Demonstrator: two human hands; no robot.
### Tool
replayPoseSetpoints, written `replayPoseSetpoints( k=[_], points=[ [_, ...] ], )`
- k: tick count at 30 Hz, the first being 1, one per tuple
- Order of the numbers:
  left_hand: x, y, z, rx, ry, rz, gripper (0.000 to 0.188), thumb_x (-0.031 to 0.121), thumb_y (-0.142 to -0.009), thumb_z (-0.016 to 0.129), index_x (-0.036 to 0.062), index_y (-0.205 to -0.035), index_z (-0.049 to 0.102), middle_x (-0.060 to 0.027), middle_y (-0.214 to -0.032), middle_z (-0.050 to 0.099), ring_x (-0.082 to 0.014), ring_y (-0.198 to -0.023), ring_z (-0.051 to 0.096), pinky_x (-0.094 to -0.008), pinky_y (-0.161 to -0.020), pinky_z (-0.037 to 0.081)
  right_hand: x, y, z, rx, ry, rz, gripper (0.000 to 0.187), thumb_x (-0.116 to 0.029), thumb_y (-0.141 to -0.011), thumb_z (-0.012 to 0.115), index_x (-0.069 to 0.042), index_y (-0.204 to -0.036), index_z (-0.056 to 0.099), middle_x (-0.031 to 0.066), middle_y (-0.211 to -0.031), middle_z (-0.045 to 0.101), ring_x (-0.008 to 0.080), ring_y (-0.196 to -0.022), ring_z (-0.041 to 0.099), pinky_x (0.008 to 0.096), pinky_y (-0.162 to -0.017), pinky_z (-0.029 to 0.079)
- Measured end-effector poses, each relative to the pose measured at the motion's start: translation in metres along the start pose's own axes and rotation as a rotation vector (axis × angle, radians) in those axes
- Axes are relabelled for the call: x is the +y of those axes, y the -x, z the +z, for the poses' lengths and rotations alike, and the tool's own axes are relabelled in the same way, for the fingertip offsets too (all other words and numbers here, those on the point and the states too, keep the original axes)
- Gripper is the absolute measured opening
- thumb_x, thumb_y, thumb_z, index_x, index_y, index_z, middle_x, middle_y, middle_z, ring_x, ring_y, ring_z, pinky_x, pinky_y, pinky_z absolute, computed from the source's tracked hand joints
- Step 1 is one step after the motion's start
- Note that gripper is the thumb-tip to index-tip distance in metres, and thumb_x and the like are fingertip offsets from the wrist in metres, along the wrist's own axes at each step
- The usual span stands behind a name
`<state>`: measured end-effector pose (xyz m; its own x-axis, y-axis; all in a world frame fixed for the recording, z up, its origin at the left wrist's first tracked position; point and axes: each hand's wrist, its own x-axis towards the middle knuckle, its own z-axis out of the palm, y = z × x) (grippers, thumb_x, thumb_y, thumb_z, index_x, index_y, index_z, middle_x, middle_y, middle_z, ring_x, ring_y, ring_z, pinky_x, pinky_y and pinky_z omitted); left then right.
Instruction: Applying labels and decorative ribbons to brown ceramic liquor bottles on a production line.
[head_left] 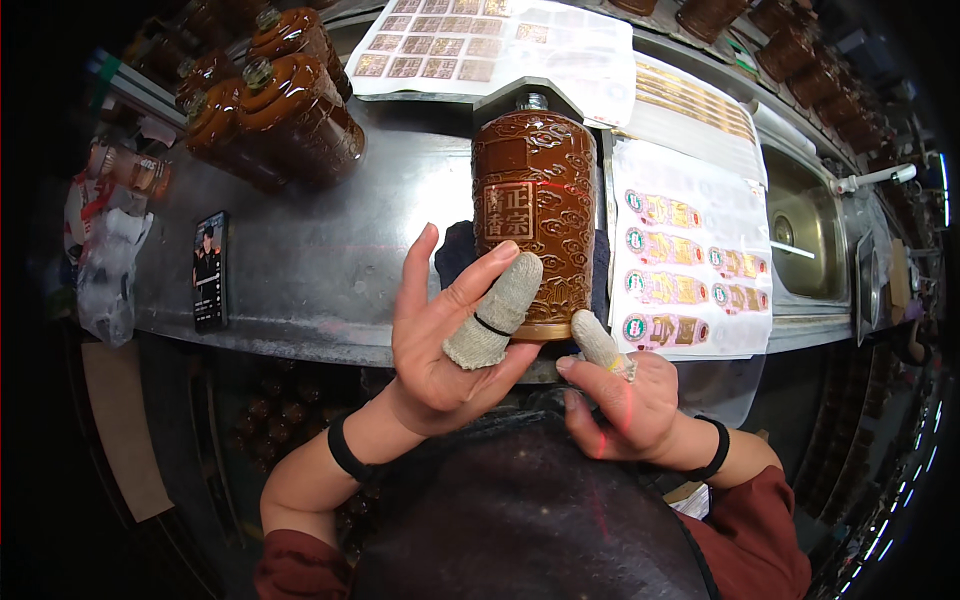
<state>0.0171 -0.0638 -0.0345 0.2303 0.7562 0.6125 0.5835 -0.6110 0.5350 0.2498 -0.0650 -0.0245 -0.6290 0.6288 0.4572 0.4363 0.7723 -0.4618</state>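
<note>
A brown glazed bottle (553,190) with raised cloud patterns lies on a dark cloth (455,255), its neck away from me and its base toward me. A square gold label (510,212) sits on its front. My left hand (440,345) is at its lower left, fingers spread, with one fingertip at the label's lower edge. A grey cloth sleeve (497,310) covers one digit of that hand. By the base's right corner is my right hand (635,405). Its digit in a pale cloth sleeve (593,340) reaches the base, while the other fingers curl loosely around nothing visible.
Several brown bottles (290,120) stand at the back left. A phone (210,270) and a plastic bag (112,260) are at the left. Sheets of square labels (440,45) lie behind the bottle; colourful label sheets (690,250) lie right, beside a metal sink (800,225).
</note>
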Motion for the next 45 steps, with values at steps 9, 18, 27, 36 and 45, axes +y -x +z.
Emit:
replayPoseSetpoints(
  k=[9, 18, 27, 36, 45],
  points=[
    [0.004, 0.008, 0.001, 0.05, 0.062, -0.109, 0.052, 0.003, -0.071, 0.079, -0.0017, -0.121, 0.066, -0.0177, -0.126, 0.068, -0.0327, -0.121, 0.064, -0.0658, -0.115, 0.02, -0.006, -0.022, 0.006, 0.037, 0.175, -0.207, 0.036, -0.012, -0.067, 0.075, -0.008, -0.103, 0.076, -0.0046, -0.071, 0.052, 0.0082, -0.049, 0.044, 0.0248, -0.045, 0.036],
    [-0.009, 0.023, 0.002, 0.068, -0.09, -0.076, 0.063, -0.003, -0.071, 0.074, -0.0021, -0.131, 0.06, -0.0147, -0.128, 0.068, -0.0327, -0.122, 0.064, -0.0651, -0.115, 0.022, -0.016, -0.041, 0.013, -0.056, 0.237, -0.275, 0.034, -0.012, -0.067, 0.075, -0.009, -0.101, 0.076, -0.0059, -0.067, 0.05, 0.0067, -0.048, 0.045, 0.0244, -0.044, 0.033],
    [-0.001, -0.007, 0.0, -0.02, 0.003, 0.039, 0.057, 0.007, -0.071, 0.079, 0.0038, -0.126, 0.066, -0.008, -0.118, 0.073, -0.0302, -0.117, 0.067, -0.0614, -0.118, 0.018, 0.006, 0.006, 0.003, 0.135, 0.013, 0.005, 0.043, 0.0, -0.064, 0.073, -0.002, -0.107, 0.071, 0.0327, -0.115, 0.068, 0.0175, -0.052, 0.061, 0.0286, -0.049, 0.047],
    [-0.007, -0.001, 0.008, 0.017, 0.003, 0.053, 0.056, 0.009, -0.073, 0.077, 0.0014, -0.127, 0.064, -0.0077, -0.122, 0.072, -0.0308, -0.121, 0.065, -0.061, -0.12, 0.015, -0.003, -0.01, 0.011, 0.128, 0.138, -0.192, 0.036, -0.01, -0.067, 0.074, -0.005, -0.102, 0.075, -0.0041, -0.061, 0.04, 0.0119, -0.044, 0.04, 0.0293, -0.043, 0.033],
    [-0.009, 0.009, 0.004, 0.074, -0.031, -0.046, 0.057, 0.005, -0.071, 0.076, 0.0005, -0.127, 0.065, -0.0144, -0.125, 0.07, -0.0288, -0.123, 0.063, -0.0629, -0.118, 0.014, -0.009, -0.031, 0.01, 0.014, 0.207, -0.251, 0.036, -0.012, -0.066, 0.076, -0.01, -0.101, 0.077, -0.007, -0.061, 0.035, 0.0077, -0.046, 0.042, 0.0245, -0.042, 0.032]
  ],
)
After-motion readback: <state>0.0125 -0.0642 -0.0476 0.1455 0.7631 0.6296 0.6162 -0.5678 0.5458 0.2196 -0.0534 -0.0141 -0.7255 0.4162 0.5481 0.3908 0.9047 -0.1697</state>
